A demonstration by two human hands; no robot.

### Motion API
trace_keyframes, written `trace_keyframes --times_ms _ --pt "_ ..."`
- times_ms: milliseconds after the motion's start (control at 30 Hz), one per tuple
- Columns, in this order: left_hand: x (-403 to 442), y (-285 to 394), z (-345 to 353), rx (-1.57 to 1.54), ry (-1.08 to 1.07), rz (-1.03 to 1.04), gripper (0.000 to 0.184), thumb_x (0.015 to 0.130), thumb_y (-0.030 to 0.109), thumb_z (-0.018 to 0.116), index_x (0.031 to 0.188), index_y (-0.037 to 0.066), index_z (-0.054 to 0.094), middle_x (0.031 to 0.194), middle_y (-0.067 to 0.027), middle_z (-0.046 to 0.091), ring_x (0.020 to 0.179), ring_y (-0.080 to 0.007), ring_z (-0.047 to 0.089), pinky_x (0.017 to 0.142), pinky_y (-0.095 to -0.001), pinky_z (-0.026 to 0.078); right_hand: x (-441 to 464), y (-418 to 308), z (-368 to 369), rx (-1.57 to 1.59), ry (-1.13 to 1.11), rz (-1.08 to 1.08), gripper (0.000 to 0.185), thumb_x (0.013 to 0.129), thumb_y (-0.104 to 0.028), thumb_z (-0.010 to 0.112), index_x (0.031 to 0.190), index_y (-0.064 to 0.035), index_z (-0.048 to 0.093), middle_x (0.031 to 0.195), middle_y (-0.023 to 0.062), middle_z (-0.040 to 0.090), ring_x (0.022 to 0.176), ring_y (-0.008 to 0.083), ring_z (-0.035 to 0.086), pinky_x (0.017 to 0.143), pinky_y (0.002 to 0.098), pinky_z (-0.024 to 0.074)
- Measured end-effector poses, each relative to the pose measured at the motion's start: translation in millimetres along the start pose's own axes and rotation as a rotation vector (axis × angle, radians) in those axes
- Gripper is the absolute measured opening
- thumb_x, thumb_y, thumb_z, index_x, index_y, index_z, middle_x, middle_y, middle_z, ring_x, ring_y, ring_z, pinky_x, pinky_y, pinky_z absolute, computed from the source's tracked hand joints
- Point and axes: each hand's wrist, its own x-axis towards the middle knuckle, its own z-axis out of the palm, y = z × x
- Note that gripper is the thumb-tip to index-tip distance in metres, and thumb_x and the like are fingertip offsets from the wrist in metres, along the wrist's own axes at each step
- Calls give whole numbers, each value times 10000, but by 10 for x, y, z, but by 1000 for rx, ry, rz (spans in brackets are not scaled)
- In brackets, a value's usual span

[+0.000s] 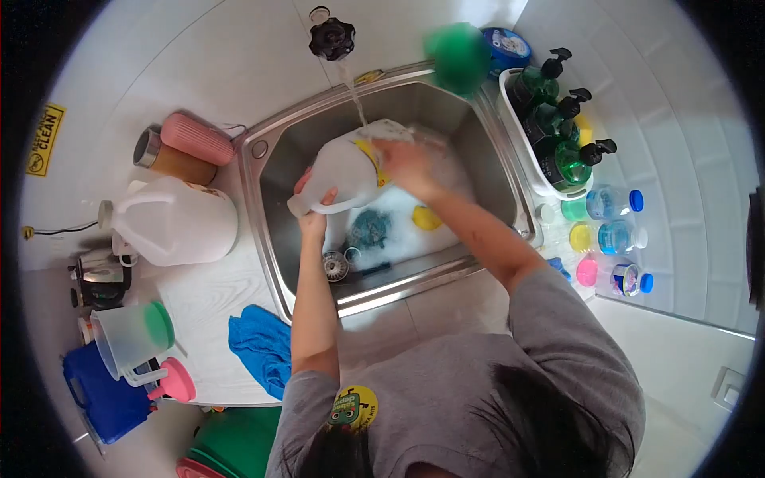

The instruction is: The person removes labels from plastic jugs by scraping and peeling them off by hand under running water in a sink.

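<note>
Over the sink (pixel 263 239) I hold a large white plastic jug (pixel 339 171) tilted on its side, its neck toward the left. My left hand (pixel 315 213) is closed around it near the neck and handle. Against the jug's right side is my right hand (pixel 405 166), smeared by motion, so its fingers do not show clearly. A yellow patch (pixel 374 163) shows beside those fingers; whether it is a label or a sponge I cannot tell. Water (pixel 355 95) runs from the dark-knobbed tap (pixel 331 40) toward the jug's upper side.
Suds, a teal scrubber (pixel 370 229), a yellow piece (pixel 426 217) and a drain strainer (pixel 335 267) are in the sink. Another white jug (pixel 191 223) and a blue cloth (pixel 263 346) lie left. Pump bottles (pixel 554 123) stand right; a blurred green object (pixel 458 57) is behind.
</note>
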Motion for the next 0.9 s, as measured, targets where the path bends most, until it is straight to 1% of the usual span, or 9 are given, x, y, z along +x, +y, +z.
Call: trace_keyframes --times_ms 33,167,200,333,533,667,700,833,900 --pt "-17 16 34 -5 3 -3 558 651 21 705 1147 95 459 1279 -127 429 1170 -266 401 994 -350 297 27 53 -24 -6 -3 -1 373 768 -182 452 1111 -192 601 911 75 654 730 267 602 634 368 452" --pt "-51 192 73 42 -26 17 557 651 22 707 1146 86 462 1268 -122 439 1148 -260 421 985 -354 312 158 344 -132 63 -26 99 401 793 -215 412 1157 -304 553 895 64 656 724 275 612 702 417 422" --pt "-9 184 123 31 -25 26 557 651 22 707 1146 86 462 1268 -122 439 1148 -260 421 985 -354 312 200 402 -139 53 -15 97 401 793 -215 412 1157 -304 553 895 64 656 724 275 612 702 417 422" --pt "-50 115 37 -60 24 -11 553 654 24 710 1148 81 466 1258 -123 448 1145 -260 424 978 -356 321 136 547 247 41 71 -70 394 789 -213 424 1152 -297 553 885 53 652 751 271 609 704 426 410" --pt "-59 22 -75 -12 34 -24 554 654 29 714 1149 82 470 1259 -127 446 1136 -256 433 974 -354 325 -43 64 315 7 104 -144 378 785 -187 436 1130 -270 566 851 48 644 758 253 603 688 432 401" --pt "-35 68 28 -14 34 -11 558 653 40 717 1151 77 468 1244 -132 459 1115 -251 449 959 -347 343 78 42 102 -124 -11 -58 373 777 -177 435 1110 -271 575 837 53 633 721 244 599 636 418 406" --pt "11 72 96 -22 43 -2 558 653 40 717 1151 77 468 1244 -132 459 1115 -251 449 959 -347 343 132 75 61 -132 -5 -68 373 777 -177 435 1110 -271 575 837 53 633 721 244 599 636 418 406" --pt "-83 131 112 -17 96 -17 564 651 44 724 1153 75 468 1208 -123 487 1086 -238 466 946 -343 355 -3 99 89 -58 277 -183 418 738 -172 462 1134 -251 570 723 61 619 584 243 567 502 355 408" --pt "-30 146 131 -28 73 -13 565 652 44 724 1154 75 467 1202 -120 490 1085 -235 466 946 -341 355 -18 72 63 -67 277 -185 407 740 -176 459 1122 -262 573 735 58 621 590 243 572 512 360 409"
